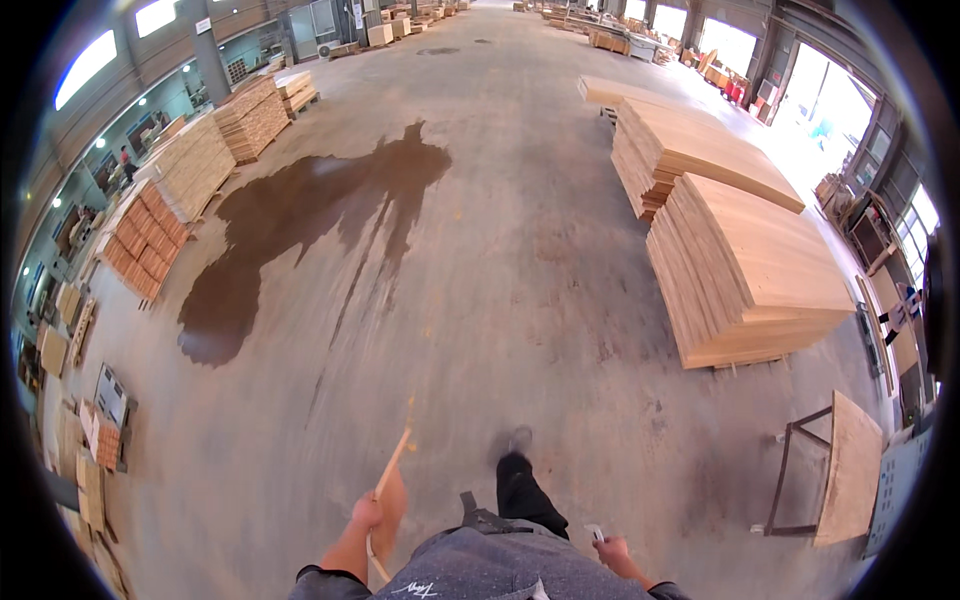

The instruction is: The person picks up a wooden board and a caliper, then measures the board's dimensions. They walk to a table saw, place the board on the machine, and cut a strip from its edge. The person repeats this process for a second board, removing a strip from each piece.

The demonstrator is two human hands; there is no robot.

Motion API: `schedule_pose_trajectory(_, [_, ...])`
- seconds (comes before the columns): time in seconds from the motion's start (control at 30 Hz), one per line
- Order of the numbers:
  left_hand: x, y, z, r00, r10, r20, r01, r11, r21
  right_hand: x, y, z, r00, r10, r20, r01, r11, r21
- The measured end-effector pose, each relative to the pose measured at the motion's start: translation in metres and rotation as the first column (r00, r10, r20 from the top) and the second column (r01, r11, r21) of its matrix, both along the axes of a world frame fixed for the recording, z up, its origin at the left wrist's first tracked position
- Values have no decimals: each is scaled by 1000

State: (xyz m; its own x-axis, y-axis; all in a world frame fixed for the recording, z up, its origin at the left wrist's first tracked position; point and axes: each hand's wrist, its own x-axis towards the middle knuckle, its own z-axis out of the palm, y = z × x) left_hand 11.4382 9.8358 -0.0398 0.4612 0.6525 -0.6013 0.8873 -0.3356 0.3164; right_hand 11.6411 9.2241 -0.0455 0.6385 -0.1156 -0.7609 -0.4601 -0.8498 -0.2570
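My left hand (368,513) is closed on a thin wooden piece (392,497), a light strip with a reddish-tan face, held upright beside my leg. My right hand (612,550) is closed on a small pale, shiny object (594,532) that I cannot make out. My dark-trousered leg (520,480) is stepping forward on the concrete floor (480,300).
A dark wet patch (250,290) spreads ahead to the left. Tall board stacks (740,280) stand on pallets at the right, near a wooden-topped metal-framed table (848,465). Timber stacks (140,240) line the left. A person (127,167) stands beyond them.
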Motion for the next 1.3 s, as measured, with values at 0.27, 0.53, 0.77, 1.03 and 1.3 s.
schedule_pose_trajectory(0.27, [305,86,33,990,138,34,-136,989,-53,335,130,-29,984,174,-46,-177,983,-57])
schedule_pose_trajectory(0.53, [540,203,-16,992,16,128,-3,994,-105,764,410,83,856,234,461,-350,918,184])
schedule_pose_trajectory(0.77, [772,345,-35,996,70,-47,-76,988,-131,957,511,57,879,209,428,-311,932,186])
schedule_pose_trajectory(1.03, [1039,529,5,999,-11,-42,12,1000,16,1081,565,22,997,-77,26,75,993,87])
schedule_pose_trajectory(1.3, [1354,608,13,994,110,27,-109,993,-39,1401,620,-82,921,363,142,-346,929,-134])
